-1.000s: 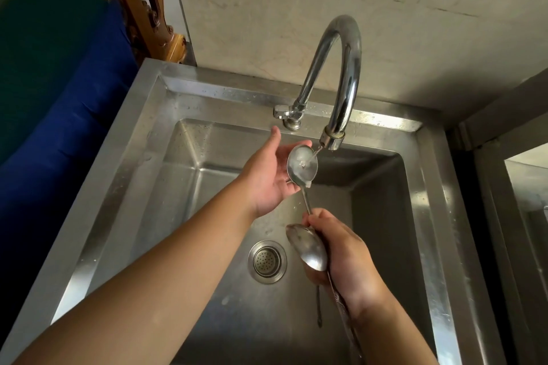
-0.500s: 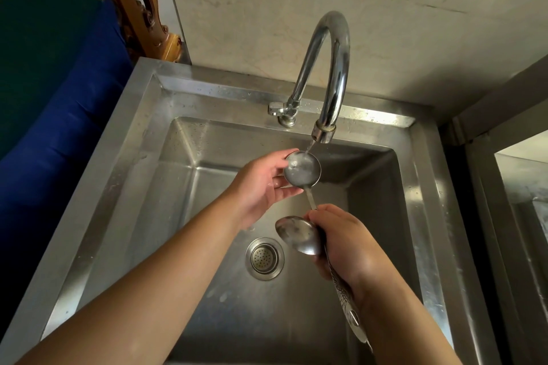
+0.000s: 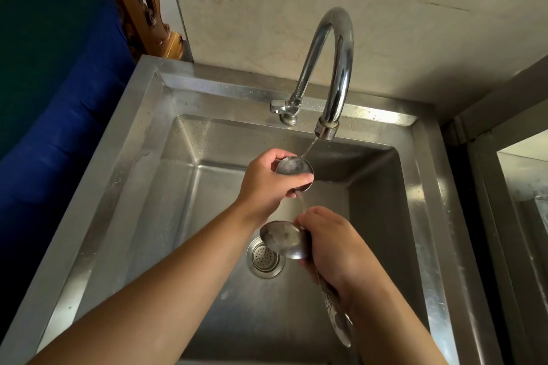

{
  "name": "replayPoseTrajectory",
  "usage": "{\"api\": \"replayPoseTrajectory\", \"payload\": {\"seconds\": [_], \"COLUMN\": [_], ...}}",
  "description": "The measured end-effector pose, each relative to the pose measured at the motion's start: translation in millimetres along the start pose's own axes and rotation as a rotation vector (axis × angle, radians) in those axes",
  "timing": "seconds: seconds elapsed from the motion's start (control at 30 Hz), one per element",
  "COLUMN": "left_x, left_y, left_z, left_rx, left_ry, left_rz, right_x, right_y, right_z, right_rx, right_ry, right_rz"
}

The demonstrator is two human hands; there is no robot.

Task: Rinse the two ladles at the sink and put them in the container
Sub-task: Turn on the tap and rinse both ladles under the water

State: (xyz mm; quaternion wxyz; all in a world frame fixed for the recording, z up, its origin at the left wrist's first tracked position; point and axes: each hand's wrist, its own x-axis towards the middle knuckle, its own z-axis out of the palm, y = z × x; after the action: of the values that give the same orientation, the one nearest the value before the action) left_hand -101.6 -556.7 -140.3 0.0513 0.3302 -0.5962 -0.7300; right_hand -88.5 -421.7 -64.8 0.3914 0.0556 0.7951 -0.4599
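Note:
Two steel ladles are held over the steel sink (image 3: 427, 216). The smaller ladle's bowl (image 3: 293, 166) sits under a thin stream of water from the curved tap (image 3: 335, 68). My left hand (image 3: 267, 184) wraps its fingers and thumb around that bowl. My right hand (image 3: 329, 243) is closed on both handles. The larger ladle's bowl (image 3: 286, 238) lies just left of my right fist, above the drain (image 3: 264, 258). A patterned handle end (image 3: 338, 320) sticks out below my right wrist. No container is in view.
The tap lever (image 3: 277, 105) is at the sink's back rim. A blue cushion (image 3: 65, 115) and carved wooden furniture (image 3: 142, 9) stand to the left. A metal frame (image 3: 504, 187) borders the sink on the right. A pale wall rises behind.
My left hand has closed from an open palm behind the small bowl to gripping around it. The bowl has tipped flatter. Both hands have sunk slightly below the spout.

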Motion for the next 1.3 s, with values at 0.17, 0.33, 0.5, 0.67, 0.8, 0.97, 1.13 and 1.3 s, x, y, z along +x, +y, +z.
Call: {"api": "replayPoseTrajectory", "payload": {"seconds": [0.17,0.33,0.5,0.67,0.8,0.97,1.13,1.3], "left_x": [5.2,5.2,4.4,0.8,-1.0,1.7,6.0,4.5], "left_y": [0.8,4.7,6.2,4.7,3.3,4.1,8.4,14.8], "left_z": [4.4,-0.9,-12.1,-16.6,-17.5,-12.9,-4.9,-6.8], "left_rx": [0.098,0.064,-0.011,-0.109,-0.095,0.014,0.176,0.098], "left_ry": [0.121,0.087,-0.066,-0.196,-0.225,-0.107,0.048,0.012], "left_rz": [0.090,0.140,0.080,-0.003,0.017,0.068,0.215,0.189], "right_x": [-2.5,-2.7,-3.6,-4.4,-4.1,-5.2,-6.0,-4.6], "right_y": [2.8,0.1,-1.1,0.9,3.0,8.4,12.8,10.1], "right_z": [5.0,-1.0,-5.5,-5.0,-2.4,3.6,11.1,5.5], "right_rx": [-0.068,0.016,0.096,0.139,0.167,0.092,0.071,0.142], "right_ry": [0.032,0.039,-0.022,-0.052,-0.041,-0.010,0.037,0.015], "right_rz": [-0.070,-0.069,-0.034,-0.016,0.010,-0.030,-0.042,-0.036]}}
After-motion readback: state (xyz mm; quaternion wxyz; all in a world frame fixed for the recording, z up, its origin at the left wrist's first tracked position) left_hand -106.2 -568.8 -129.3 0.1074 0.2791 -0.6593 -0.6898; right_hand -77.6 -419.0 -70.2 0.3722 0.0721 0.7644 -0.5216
